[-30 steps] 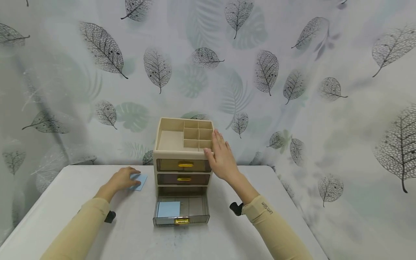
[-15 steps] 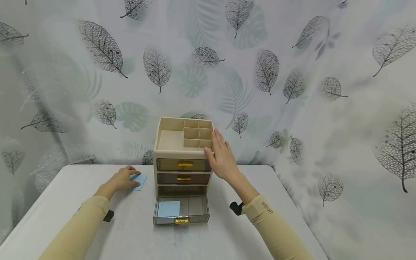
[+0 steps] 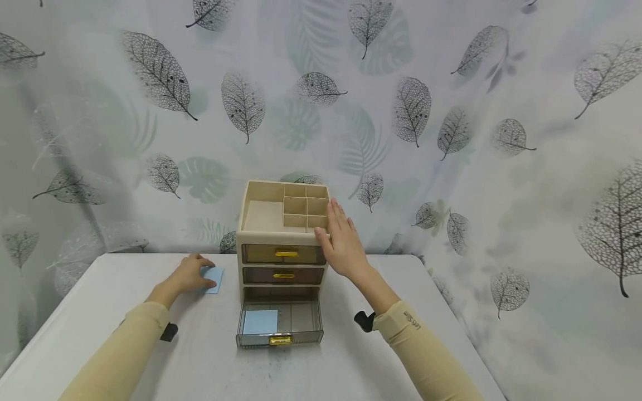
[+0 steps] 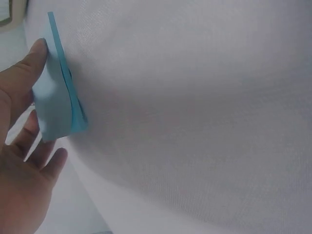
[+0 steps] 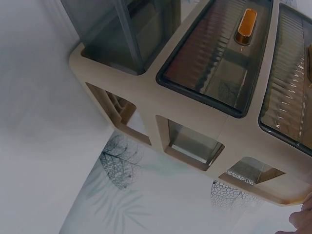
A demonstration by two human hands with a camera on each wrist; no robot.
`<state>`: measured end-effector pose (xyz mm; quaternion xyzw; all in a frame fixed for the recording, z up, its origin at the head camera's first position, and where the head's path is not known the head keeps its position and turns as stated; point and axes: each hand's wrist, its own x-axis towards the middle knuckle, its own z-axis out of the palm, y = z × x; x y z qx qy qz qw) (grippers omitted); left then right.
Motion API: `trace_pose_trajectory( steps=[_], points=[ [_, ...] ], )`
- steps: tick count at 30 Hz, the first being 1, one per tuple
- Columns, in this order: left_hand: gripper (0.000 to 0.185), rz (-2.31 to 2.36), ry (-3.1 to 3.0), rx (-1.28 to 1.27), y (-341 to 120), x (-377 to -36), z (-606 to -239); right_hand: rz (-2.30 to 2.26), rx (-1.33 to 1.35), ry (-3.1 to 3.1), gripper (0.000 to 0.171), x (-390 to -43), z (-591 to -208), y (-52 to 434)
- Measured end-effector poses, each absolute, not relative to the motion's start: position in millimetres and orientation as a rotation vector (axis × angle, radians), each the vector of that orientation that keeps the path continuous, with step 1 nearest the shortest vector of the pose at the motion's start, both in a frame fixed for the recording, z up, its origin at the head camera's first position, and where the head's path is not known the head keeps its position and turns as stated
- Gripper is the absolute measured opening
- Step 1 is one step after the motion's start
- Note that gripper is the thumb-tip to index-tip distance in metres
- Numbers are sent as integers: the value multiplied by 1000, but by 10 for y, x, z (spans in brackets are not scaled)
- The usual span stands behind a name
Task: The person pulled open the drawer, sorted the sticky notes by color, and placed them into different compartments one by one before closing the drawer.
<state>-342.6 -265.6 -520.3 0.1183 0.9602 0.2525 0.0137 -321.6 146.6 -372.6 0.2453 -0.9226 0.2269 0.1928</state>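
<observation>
A beige desk organizer stands at the back of the white table, with open compartments on top and three smoky drawers. Its bottom drawer is pulled out and holds a blue note pad. My right hand lies flat against the organizer's right side, fingers straight. My left hand is left of the organizer, on a second blue note pad. In the left wrist view this second pad is pinched between my thumb and fingers, one edge raised off the table.
A leaf-patterned curtain hangs close behind and to the right of the table. The upper two drawers are closed, each with a gold handle. The table's front edge is near my elbows.
My left hand has drawn the blue pad slightly left and closed more over it. The right hand and organizer have not moved.
</observation>
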Motion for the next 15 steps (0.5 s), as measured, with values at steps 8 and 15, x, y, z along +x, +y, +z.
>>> trace_pose_trajectory(
  steps=[8,15],
  points=[
    [49,827,3029,313,-2656,-3372,-5152,645,684,-2596,73,-3213,-3719,1460],
    [23,812,3145,390,-2645,-3286,-5062,648,683,-2609,73,-3200,-3715,1467]
  ],
)
